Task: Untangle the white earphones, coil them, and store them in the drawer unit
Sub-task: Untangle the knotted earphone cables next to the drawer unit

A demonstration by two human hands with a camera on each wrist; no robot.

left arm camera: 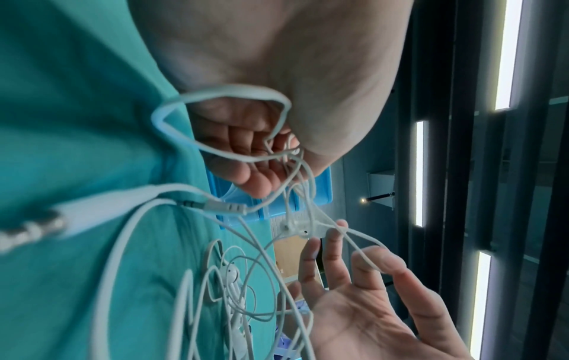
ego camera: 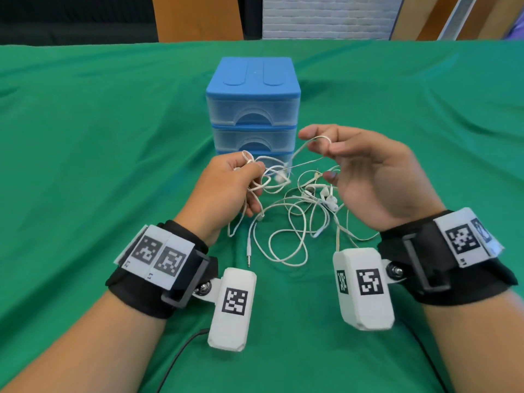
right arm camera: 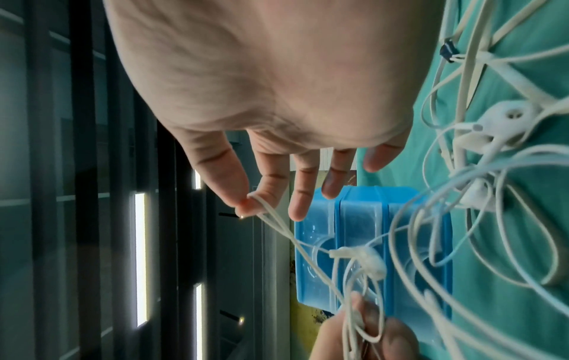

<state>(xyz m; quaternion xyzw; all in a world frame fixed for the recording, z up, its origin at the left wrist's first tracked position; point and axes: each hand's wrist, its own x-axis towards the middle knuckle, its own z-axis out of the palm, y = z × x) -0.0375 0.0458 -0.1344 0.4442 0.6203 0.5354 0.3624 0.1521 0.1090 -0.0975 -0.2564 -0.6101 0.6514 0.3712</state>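
Observation:
The white earphones (ego camera: 297, 219) lie as a loose tangle on the green cloth, partly lifted between my hands. My left hand (ego camera: 251, 173) grips a bunch of cable strands in curled fingers, also seen in the left wrist view (left arm camera: 261, 156). My right hand (ego camera: 319, 144) pinches one cable loop between thumb and index finger (right arm camera: 246, 203), its other fingers spread. A knot (right arm camera: 360, 258) hangs between the hands. The earbuds (ego camera: 326, 195) and the jack plug (ego camera: 249, 258) rest on the cloth. The blue drawer unit (ego camera: 252, 80) stands just behind the hands, all drawers closed.
A green cloth (ego camera: 99, 165) covers the whole table. A thin black cable (ego camera: 181, 353) runs off the near edge below my left wrist. Wooden panels (ego camera: 195, 18) and a white brick wall (ego camera: 326, 15) stand beyond the table's far edge.

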